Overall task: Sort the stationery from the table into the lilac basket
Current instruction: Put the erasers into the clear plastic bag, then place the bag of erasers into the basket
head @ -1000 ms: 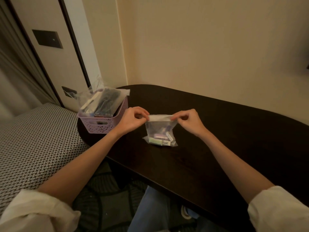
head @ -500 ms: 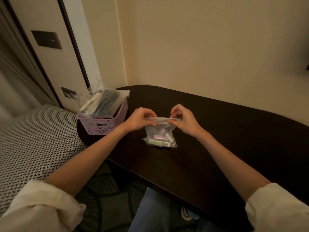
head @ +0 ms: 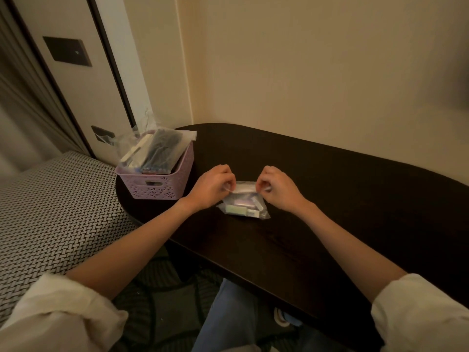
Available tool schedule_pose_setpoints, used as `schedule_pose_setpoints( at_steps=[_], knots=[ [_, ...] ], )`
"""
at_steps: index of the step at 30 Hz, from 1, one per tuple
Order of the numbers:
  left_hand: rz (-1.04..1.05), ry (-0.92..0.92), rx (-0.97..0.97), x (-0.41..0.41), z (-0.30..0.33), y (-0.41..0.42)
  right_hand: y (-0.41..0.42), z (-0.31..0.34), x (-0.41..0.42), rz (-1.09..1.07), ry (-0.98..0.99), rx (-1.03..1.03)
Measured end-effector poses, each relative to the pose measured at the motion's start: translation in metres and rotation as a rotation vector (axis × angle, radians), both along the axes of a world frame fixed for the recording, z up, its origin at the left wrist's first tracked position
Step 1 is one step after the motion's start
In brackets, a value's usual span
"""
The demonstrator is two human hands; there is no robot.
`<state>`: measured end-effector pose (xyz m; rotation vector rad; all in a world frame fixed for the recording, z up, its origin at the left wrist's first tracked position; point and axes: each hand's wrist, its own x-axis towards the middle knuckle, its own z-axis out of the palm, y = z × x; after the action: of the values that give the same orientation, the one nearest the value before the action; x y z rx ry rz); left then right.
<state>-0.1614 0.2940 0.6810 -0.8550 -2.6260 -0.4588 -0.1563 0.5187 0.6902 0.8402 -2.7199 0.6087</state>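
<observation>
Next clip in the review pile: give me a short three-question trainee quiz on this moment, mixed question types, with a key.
1. True or false: the small clear bag already lies inside the lilac basket.
2. Multiple choice: how do the left hand and the right hand meet the small clear bag? A) both pinch its top edge, one at each end; B) only the left hand touches it; C) both press flat on its middle.
3. Fill in: seen from the head camera, the lilac basket stands to the ____ of the small clear bag, on the dark table.

Key: 1 false, it rests on the dark table. 2 A. 3 left.
</observation>
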Motion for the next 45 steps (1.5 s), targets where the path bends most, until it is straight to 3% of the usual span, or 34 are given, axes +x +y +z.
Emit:
schedule_pose_setpoints(
  at_steps=[6, 15, 19, 27, 39, 45],
  knots=[
    [0.017, -0.156, 0.109, 0.001, -0.004, -0.003, 0.006, -0.008, 0.000, -0.040, -0.025, -0.117],
    [0.198, -0.551, 0.582, -0.001, -0.007, 0.002, -0.007, -0.005, -0.021, -0.056, -0.349, -0.158],
    [0.308, -0.753, 0.760, 0.002, -0.006, 0.000, -0.012, 0.001, -0.021, 0.016, -0.463, -0.044],
    [0.313, -0.916, 0.663, 0.005, 0.008, 0.003, -0.019, 0.003, -0.022, 0.016, -0.572, 0.020],
    [0.223, -0.437, 0.580, 0.006, 0.023, 0.012, -0.028, 0.011, -0.023, 0.091, -0.792, -0.129],
    [0.199, -0.234, 0.555, -0.016, 0.070, -0.004, -0.054, 0.041, -0.049, 0.049, -0.620, -0.365]
  ],
)
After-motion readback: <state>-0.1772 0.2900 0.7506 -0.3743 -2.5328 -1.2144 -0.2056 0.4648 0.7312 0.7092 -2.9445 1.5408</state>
